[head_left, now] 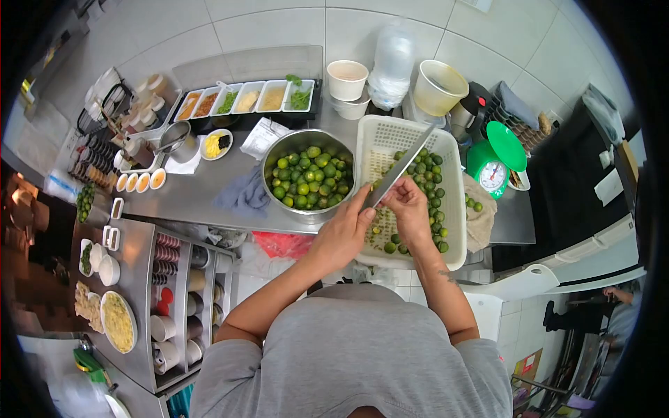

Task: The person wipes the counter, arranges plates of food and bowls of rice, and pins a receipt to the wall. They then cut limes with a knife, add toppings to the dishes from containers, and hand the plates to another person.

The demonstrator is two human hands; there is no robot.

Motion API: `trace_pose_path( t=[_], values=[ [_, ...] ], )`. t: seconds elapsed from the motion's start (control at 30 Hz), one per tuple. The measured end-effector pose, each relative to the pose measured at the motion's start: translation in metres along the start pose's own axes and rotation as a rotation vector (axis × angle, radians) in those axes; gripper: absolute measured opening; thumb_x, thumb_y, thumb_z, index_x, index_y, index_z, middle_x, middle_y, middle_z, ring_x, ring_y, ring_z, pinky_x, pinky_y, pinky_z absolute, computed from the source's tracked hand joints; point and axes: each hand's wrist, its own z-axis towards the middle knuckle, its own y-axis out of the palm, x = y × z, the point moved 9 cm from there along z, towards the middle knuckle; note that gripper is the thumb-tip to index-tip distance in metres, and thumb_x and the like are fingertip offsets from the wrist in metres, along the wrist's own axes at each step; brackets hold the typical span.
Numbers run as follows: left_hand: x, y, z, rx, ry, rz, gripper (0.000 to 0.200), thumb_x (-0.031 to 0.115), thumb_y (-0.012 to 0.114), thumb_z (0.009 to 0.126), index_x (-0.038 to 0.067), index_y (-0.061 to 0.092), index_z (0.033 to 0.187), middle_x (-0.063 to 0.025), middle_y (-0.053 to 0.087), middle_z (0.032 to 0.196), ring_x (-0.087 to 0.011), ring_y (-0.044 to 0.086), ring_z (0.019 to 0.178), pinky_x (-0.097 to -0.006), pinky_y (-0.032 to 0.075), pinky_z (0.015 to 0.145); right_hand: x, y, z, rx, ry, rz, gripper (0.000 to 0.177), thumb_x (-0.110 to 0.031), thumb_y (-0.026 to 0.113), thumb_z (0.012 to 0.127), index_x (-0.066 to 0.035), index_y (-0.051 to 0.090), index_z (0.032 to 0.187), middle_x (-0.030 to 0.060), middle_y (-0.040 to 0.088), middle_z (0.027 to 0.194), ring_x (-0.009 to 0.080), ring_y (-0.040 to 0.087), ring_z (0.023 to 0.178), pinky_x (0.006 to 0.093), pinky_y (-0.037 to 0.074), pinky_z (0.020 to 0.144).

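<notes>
Steel knife (401, 167) in left hand (343, 235), right hand (411, 209) seemingly pinching round lime (378, 185).

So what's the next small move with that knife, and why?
Probably press the knife through whatever the right hand pinches, likely one of the limes from the white basket: the left hand holds the blade's lower end right against those fingers.

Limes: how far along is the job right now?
Done, apparently: the steel bowl is heaped with limes, though whether they are trimmed is too small to tell. In hand: the left hand holds the knife, its blade meeting the right hand over the white basket. Left: a sizeable basket pile of limes lies beside the blade.
</notes>
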Motion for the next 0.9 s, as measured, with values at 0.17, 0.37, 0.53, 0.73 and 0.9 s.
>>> trace_pose_path(
  t=[0.17,0.37,0.53,0.73,0.9],
  values=[
    [-0.016,-0.007,-0.002,0.038,-0.048,-0.047,0.050,0.037,0.033,0.099,0.007,0.030,0.138,-0.0283,0.046,0.128,-0.0427,0.050,0.113,-0.0444,0.039,0.095,0.013,0.014,-0.002,-0.039,0.082,-0.061,0.017,-0.002,0.066,0.083,-0.001,0.054,0.095,0.0042,0.063,0.084,0.0076,0.059,0.074,0.0229,0.051,0.068],
    [-0.034,-0.018,0.003,0.058,-0.133,-0.145,0.046,0.042,0.033,0.098,0.006,0.034,0.127,-0.0269,0.054,0.116,-0.0423,0.054,0.108,-0.0434,0.040,0.092,0.014,0.041,-0.006,-0.118,0.047,-0.120,0.022,-0.004,0.068,0.083,0.000,0.054,0.099,0.0016,0.060,0.081,0.0057,0.057,0.074,0.0209,0.050,0.067],
    [-0.043,-0.033,0.003,0.091,-0.207,-0.173,0.043,0.043,0.033,0.098,0.007,0.036,0.120,-0.0264,0.058,0.108,-0.0422,0.056,0.104,-0.0438,0.041,0.087,0.013,0.056,0.010,-0.256,0.116,-0.146,0.021,-0.005,0.066,0.084,0.001,0.054,0.101,0.0048,0.060,0.086,0.0099,0.058,0.078,0.0254,0.051,0.068],
    [-0.071,-0.075,-0.001,0.282,-0.296,-0.264,0.037,0.044,0.037,0.097,0.008,0.038,0.107,-0.0123,0.055,0.081,-0.0232,0.054,0.067,-0.0358,0.044,0.064,-0.004,-0.036,0.086,-0.199,-0.431,-1.403,0.024,0.005,0.055,0.071,-0.003,0.061,0.092,0.0143,0.062,0.095,0.0344,0.055,0.095,0.0422,0.046,0.084],
    [-0.083,-0.100,-0.008,0.358,-0.392,-0.398,0.048,0.048,0.037,0.096,0.009,0.041,0.124,-0.0041,0.048,0.074,-0.0102,0.046,0.052,-0.0241,0.038,0.046,0.041,-0.093,0.106,-0.326,-0.245,-1.811,0.034,-0.005,0.070,0.068,-0.005,0.057,0.098,0.0131,0.060,0.097,0.0338,0.051,0.100,0.0422,0.044,0.086]
  ],
)
